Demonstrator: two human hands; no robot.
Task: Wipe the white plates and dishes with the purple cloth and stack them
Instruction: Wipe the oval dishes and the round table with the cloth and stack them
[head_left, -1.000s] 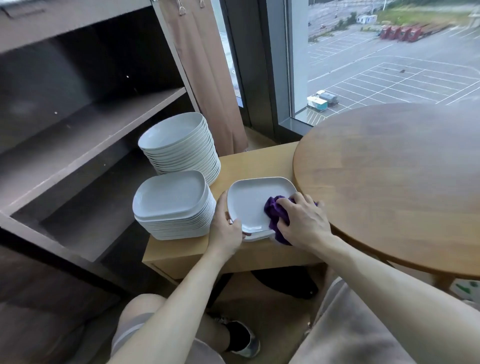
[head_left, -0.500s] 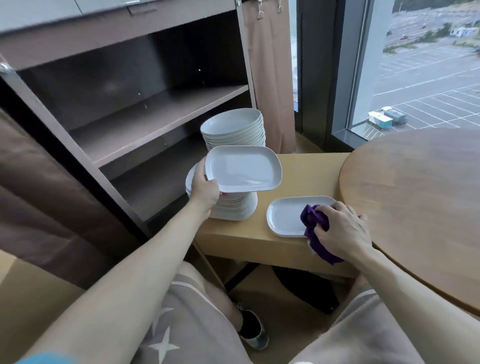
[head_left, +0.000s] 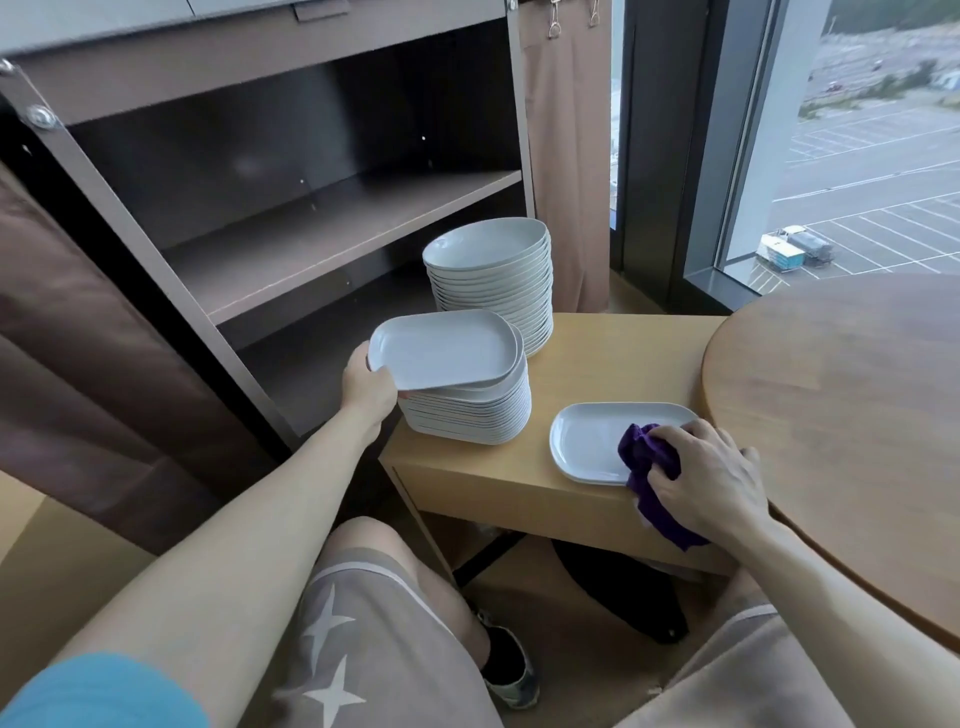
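Observation:
My left hand (head_left: 368, 388) grips the near-left corner of a white rectangular plate (head_left: 444, 349), held tilted just above a stack of like plates (head_left: 470, 413). A taller stack of round white dishes (head_left: 493, 280) stands behind it. To the right, one more white plate (head_left: 597, 441) lies flat on the low wooden table (head_left: 613, 358). My right hand (head_left: 706, 480) holds the bunched purple cloth (head_left: 647, 457) against that plate's near-right edge, with part of the cloth hanging over the table's front.
A dark open shelf unit (head_left: 291, 218) stands at the left behind the stacks. A round wooden table (head_left: 841, 415) overlaps the low table on the right. A beige curtain (head_left: 566, 156) and a window (head_left: 857, 156) are behind. My knees and a shoe are below.
My left hand lifted a plate off the one lying by the cloth, carried it left and lowered it onto the rectangular stack. The right hand stayed with the cloth on the remaining plate.

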